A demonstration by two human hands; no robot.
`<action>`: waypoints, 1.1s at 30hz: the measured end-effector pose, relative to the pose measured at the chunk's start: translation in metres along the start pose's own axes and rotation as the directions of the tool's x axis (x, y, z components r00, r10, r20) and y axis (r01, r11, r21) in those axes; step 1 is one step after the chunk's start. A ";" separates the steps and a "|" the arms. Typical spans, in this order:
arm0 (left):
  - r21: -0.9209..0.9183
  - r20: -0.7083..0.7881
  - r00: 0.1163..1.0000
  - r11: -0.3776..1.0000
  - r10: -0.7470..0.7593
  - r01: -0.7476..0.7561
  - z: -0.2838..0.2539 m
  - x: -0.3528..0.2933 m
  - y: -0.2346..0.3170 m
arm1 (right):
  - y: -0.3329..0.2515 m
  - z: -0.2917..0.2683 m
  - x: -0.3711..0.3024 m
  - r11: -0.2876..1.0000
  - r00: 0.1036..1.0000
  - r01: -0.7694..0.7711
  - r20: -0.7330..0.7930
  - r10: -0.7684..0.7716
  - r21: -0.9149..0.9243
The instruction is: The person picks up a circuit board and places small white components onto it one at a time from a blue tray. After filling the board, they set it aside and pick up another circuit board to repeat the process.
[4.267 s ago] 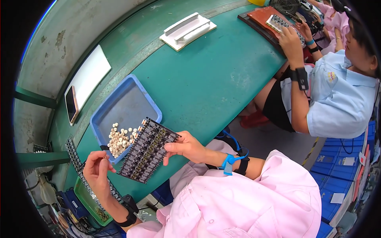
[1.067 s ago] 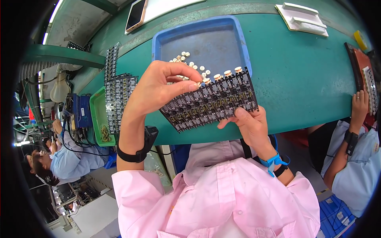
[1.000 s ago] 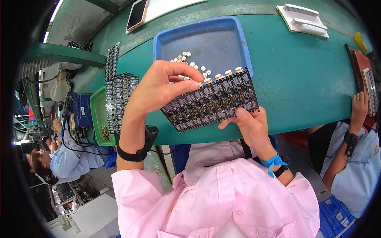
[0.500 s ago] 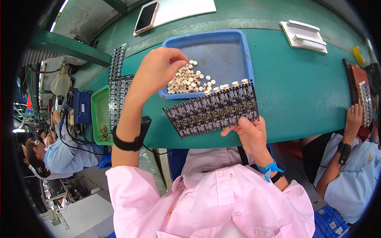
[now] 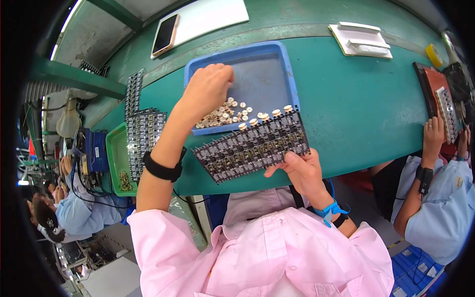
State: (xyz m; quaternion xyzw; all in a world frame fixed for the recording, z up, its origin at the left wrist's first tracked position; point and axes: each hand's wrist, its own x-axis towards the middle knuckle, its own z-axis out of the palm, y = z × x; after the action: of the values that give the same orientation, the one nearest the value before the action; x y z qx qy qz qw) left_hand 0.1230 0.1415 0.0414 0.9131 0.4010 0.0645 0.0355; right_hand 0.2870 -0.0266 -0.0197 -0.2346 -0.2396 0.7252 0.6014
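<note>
My left hand (image 5: 209, 88) hovers over the near left part of a blue tray (image 5: 293, 94). Its fingers are curled together, and whatever they may hold is hidden behind them. Below it in the tray lies a pile of small round white pieces with metal legs (image 5: 226, 115). My right hand (image 5: 303, 171) grips the lower right edge of a black circuit board panel (image 5: 252, 148), thumb on top, tilted at the tray's near edge. Several of the round white pieces (image 5: 276, 113) stand in a row along the panel's upper edge.
On the left, more circuit board panels (image 5: 143, 131) lie stacked partly over a green tray (image 5: 115, 148) with small brass-coloured parts. A phone (image 5: 166, 34) rests on a white sheet at the back. A white holder (image 5: 360, 40) sits back right. Co-workers sit at both sides.
My left hand has shifted right across the tray, its fingers now turned away and curled. My right hand still holds the panel. The whole view has swung slightly.
</note>
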 end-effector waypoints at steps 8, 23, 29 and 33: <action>-0.503 -0.111 0.989 0.864 -0.101 0.032 -0.030 -0.027 0.015 | 0.000 -0.001 0.001 0.998 1.000 -0.007 -0.013 0.008 0.056; -0.892 0.126 0.991 0.431 -0.053 0.136 -0.043 -0.056 0.027 | 0.001 -0.002 0.001 0.998 1.000 0.000 -0.003 0.000 0.057; -0.877 0.224 0.973 0.425 -0.047 0.223 -0.046 -0.053 0.026 | 0.001 -0.002 0.001 0.999 1.000 -0.004 -0.023 0.005 0.044; -0.874 0.188 0.982 0.452 -0.025 0.179 -0.043 -0.050 0.021 | 0.002 -0.004 0.001 0.999 1.000 0.006 -0.015 -0.005 0.037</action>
State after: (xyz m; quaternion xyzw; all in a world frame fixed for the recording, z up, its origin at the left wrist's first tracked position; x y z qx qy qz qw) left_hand 0.0985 0.0904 0.0820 0.7374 0.3589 0.1934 0.5385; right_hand 0.2877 -0.0255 -0.0238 -0.2284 -0.2224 0.7259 0.6094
